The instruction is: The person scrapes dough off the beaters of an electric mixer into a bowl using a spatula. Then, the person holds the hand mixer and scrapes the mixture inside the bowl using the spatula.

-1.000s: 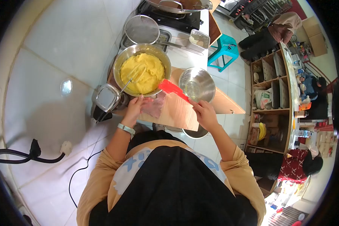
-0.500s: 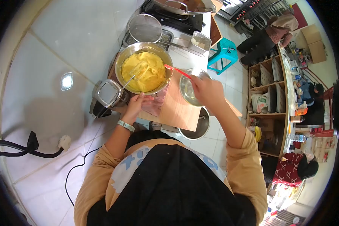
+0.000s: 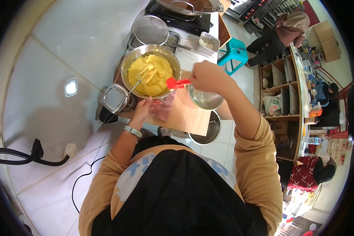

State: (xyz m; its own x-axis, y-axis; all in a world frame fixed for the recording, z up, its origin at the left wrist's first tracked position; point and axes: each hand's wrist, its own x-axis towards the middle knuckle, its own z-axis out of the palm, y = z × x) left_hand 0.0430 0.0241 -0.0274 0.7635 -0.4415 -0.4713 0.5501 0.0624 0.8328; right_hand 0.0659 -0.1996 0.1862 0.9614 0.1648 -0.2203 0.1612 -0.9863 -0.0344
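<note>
My right hand (image 3: 208,77) is closed round the handle of a red spatula (image 3: 177,83), whose head is at the right rim of a steel bowl (image 3: 177,63). Thick yellow batter (image 3: 157,72) fills much of that bowl, and the beaters of a hand mixer (image 3: 115,98) rest in it. My left hand (image 3: 142,112) lies against the bowl's near side, fingers at its outer wall, partly hidden. Under my right hand is a second steel bowl (image 3: 206,101) with a little residue inside. A pinkish cloth (image 3: 161,108) lies on the wooden board (image 3: 190,118).
A sieve (image 3: 150,30) and a small metal container (image 3: 208,42) sit behind the bowls, near a stove (image 3: 185,23). Another steel bowl (image 3: 206,131) is lower down. A teal stool (image 3: 234,55), shelves (image 3: 281,94) and several people are to the right.
My right hand has risen over the second bowl, and the spatula has turned from slanting to nearly level at the batter bowl's rim. My left hand has stayed by the bowl.
</note>
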